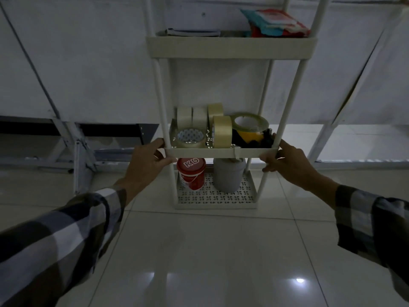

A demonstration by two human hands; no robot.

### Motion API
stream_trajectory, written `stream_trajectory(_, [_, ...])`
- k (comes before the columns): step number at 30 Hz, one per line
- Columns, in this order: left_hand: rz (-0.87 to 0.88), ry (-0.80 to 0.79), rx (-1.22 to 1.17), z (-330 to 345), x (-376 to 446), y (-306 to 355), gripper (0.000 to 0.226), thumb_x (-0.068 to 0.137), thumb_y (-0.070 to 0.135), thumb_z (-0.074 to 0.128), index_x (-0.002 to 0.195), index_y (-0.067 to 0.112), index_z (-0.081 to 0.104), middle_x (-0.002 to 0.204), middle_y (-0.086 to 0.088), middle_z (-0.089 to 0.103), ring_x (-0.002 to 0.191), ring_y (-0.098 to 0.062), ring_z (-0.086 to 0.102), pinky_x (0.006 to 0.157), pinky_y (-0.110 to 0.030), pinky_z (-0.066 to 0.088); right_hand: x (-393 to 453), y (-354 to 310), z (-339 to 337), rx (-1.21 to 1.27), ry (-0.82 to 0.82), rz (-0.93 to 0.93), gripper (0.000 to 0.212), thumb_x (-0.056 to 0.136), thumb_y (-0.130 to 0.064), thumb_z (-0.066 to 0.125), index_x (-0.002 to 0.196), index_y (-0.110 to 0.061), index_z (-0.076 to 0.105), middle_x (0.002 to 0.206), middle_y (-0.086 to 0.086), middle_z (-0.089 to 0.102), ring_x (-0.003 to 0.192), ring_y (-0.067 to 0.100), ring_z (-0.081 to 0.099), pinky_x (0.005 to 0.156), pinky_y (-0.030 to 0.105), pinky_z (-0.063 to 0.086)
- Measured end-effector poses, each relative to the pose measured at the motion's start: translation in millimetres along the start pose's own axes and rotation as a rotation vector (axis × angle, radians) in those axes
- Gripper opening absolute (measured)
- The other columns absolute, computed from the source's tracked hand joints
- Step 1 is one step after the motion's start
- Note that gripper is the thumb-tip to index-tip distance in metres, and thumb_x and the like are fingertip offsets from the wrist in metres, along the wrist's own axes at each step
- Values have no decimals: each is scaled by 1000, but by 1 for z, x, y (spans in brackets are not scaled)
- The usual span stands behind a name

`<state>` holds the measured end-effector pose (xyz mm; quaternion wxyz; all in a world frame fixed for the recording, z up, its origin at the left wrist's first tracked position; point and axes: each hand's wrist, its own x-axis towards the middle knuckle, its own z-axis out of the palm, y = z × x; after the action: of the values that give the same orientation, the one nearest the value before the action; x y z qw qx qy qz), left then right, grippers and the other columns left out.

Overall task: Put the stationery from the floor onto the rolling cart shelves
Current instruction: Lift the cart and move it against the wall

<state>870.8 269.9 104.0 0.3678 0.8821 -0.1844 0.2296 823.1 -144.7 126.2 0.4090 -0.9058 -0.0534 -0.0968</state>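
Head view, both arms outstretched, left hand [147,160] and right hand [285,159] fingers gripping middle shelf [221,152] corners

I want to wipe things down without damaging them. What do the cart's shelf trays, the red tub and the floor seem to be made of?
Middle shelf tray: probably matte off-white plastic, its base moulded with small cut-outs.
Red tub: likely glossy plastic, with a printed lid and a smooth sheen.
Floor: glazed tile, seemingly ceramic; grout lines and mirror-like light reflections show.
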Motion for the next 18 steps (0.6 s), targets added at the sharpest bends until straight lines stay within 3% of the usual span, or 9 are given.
stream_trajectory(2, [-15, -1, 4, 2, -4, 0, 58, 84, 34, 87, 134, 18, 62, 104, 14, 66, 74, 7, 67, 60, -11, 55, -2, 9, 6, -7, 23, 17, 60, 92, -30, 75, 145, -18, 47, 105, 2, 74, 72, 7, 77, 62, 13, 59])
stream_trajectory(4, [-90, -15, -17, 5, -11, -3, 84, 82, 36, 88, 153, 22, 46, 116, 10, 64, 75, -2, 68, 62, -17, 57, -7, 21, 16, -42, 16, 48, 71, 86, -37, 80, 146, -21, 44, 103, -2, 73, 69, 2, 76, 61, 12, 56])
stream_trajectory(7, [-276, -74, -7, 16, -28, -12, 111, 73, 49, 92, 163, 25, 29, 132, 4, 57, 92, -15, 66, 72, -32, 57, -19, 50, 39, -174, -61, 98, 84, 82, -45, 82, 150, -25, 35, 112, -5, 67, 67, -1, 70, 59, 11, 48])
stream_trajectory(11, [-344, -393, 368, 36, -56, -37, 99, 76, 68, 80, 156, 21, 45, 153, -7, 52, 131, -27, 56, 107, -43, 49, -38, 89, 76, -336, -218, 225, 91, 87, -44, 78, 156, -16, 27, 135, 14, 64, 86, 15, 68, 68, 21, 52])
stream_trajectory(14, [-296, -622, 550, 53, -68, -51, 76, 87, 72, 66, 150, 31, 54, 143, -3, 57, 131, -24, 53, 109, -42, 41, -47, 107, 98, -325, -245, 281, 79, 90, -37, 77, 151, -11, 35, 130, 12, 68, 94, 22, 72, 76, 28, 59])
stream_trajectory(18, [-359, -643, 534, 73, -69, -55, 65, 88, 68, 67, 143, 35, 59, 139, 1, 61, 133, -23, 51, 120, -50, 25, -43, 120, 111, -329, -144, 300, 48, 88, -31, 80, 125, -11, 57, 113, 9, 73, 80, 16, 63, 66, 22, 52])
